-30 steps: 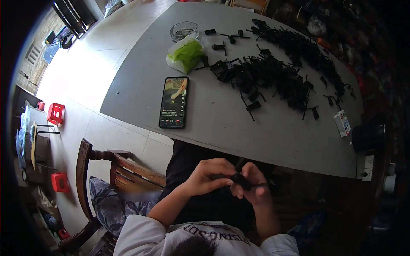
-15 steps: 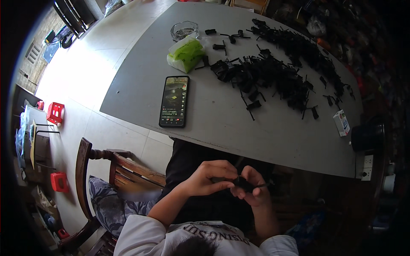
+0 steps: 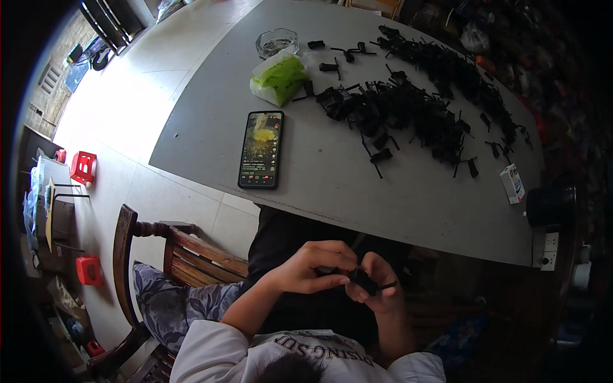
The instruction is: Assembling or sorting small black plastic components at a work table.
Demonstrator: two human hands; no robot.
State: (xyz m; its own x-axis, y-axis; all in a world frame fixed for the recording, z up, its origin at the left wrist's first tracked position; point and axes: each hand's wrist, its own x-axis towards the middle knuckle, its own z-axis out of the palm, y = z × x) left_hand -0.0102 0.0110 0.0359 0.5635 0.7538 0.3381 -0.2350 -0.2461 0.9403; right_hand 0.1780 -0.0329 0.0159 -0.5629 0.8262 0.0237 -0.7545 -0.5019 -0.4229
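Over my lap, below the front edge of the grey table [image 3: 357, 191], my left hand [image 3: 313, 268] and my right hand [image 3: 378, 286] meet around one small black plastic part [image 3: 361, 280]. Fingers of both hands close on it, and a thin black pin sticks out to the right past my right hand. A large heap of similar black plastic parts [image 3: 408, 115] lies on the far right half of the table, out of reach of both hands.
A smartphone [image 3: 261, 149] with a lit screen lies on the table's near left. A green and white bag [image 3: 279, 78] and a glass ashtray [image 3: 276, 43] sit behind it. A small white box [image 3: 513, 183] and a black cup [image 3: 549, 205] stand at the right. A wooden chair [image 3: 166, 249] is at my left.
Both hands have shifted slightly lower and closer together around the black part. Nothing on the table has moved.
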